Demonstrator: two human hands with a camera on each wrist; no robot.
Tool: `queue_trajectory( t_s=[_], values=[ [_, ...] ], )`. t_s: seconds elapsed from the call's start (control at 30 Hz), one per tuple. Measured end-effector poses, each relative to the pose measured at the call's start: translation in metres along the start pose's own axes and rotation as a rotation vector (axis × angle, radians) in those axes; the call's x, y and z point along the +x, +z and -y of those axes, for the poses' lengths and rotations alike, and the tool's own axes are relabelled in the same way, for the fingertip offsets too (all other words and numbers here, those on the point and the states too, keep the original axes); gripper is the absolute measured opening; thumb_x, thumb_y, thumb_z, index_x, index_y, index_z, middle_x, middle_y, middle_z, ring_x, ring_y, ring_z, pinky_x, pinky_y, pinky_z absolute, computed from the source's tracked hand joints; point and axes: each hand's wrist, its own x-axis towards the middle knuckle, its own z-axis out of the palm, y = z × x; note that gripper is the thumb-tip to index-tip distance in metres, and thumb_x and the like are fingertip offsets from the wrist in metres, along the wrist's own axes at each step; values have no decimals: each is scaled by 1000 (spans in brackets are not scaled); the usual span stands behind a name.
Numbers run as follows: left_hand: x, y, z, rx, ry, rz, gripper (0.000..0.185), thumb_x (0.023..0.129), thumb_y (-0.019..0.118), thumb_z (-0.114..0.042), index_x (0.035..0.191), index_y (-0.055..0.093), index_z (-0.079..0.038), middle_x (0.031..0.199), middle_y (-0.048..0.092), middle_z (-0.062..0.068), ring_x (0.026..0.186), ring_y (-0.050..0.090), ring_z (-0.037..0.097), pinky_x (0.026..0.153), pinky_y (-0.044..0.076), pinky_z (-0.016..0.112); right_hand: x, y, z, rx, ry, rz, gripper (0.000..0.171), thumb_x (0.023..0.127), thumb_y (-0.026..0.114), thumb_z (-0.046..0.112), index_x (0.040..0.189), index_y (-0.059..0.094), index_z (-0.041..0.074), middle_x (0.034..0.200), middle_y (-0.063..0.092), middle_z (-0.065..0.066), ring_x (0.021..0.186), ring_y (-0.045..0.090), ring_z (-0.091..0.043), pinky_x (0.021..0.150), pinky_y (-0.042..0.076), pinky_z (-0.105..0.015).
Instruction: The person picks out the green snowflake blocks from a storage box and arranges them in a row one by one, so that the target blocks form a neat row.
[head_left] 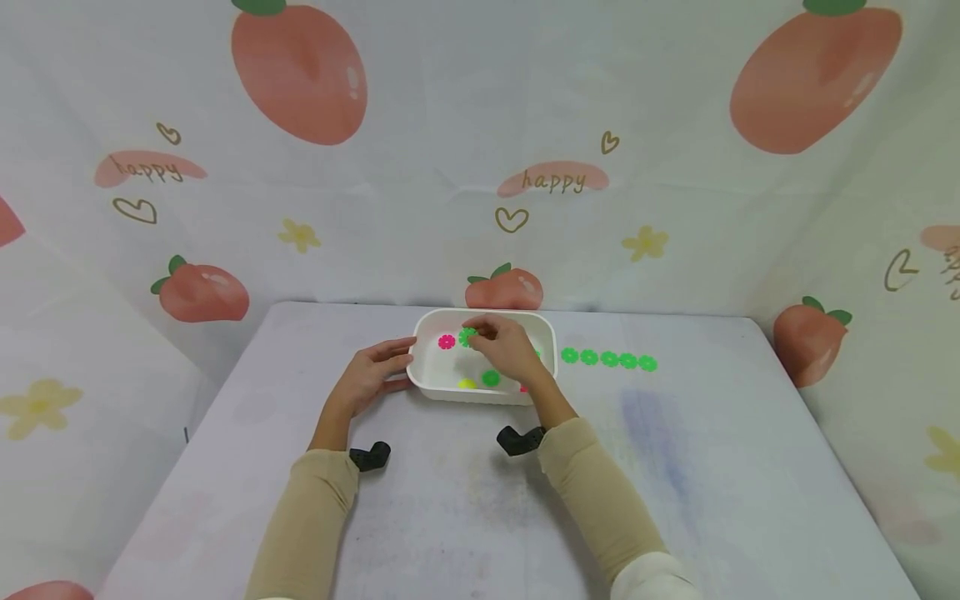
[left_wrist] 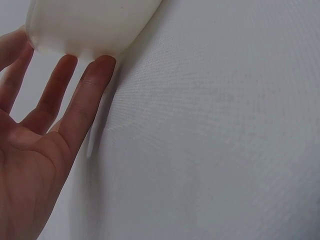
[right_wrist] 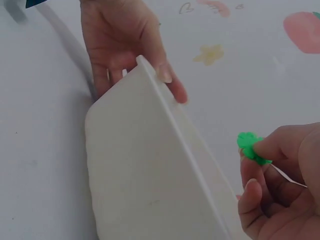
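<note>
Head view: right hand pinches a green flower disc over the white tub. Left hand rests flat-fingered against the tub. Disc looks light, stiff and slippery, so I'd pinch its edges.

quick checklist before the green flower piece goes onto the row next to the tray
1. Right hand pinches a green flower piece between thumb and fingers: ok.
2. Left hand rests against the white tray, fingers on its outer wall: ok.
3. Row of green pieces lies in a straight line on the table right of the tray: ok.
4. Table beyond the row's right end is bare: ok.
5. Pink piece and other pieces lie loose in the tray: ok.
6. Held piece undamaged: cannot tell.
</note>
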Motion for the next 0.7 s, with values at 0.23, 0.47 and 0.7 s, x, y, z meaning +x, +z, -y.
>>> queue_trajectory(
  t_s=[0.23,0.47,0.7],
  values=[
    [0,-1,-1,-11,-3,1,54,89,68,-26,139,50,-17,144,48,10,123,54,25,94,55,42,-8,-11,1,44,16,-53,23,91,62,24,112,67,21,99,67,1,88,59,-18,74,53,-24],
    [0,-1,-2,4,-10,-6,52,89,68,-26,138,52,-19,143,48,9,123,54,26,94,55,42,-15,-23,-5,88,28,-103,27,92,62,25,117,66,18,103,66,0,92,59,-19,75,54,-23],
    [1,-2,1,-1,-9,-1,51,89,68,-25,137,52,-20,143,48,9,123,54,26,93,55,41,-24,-35,-12,122,34,-176,25,92,63,25,117,65,21,105,63,-3,96,56,-21,77,53,-24]
  ],
)
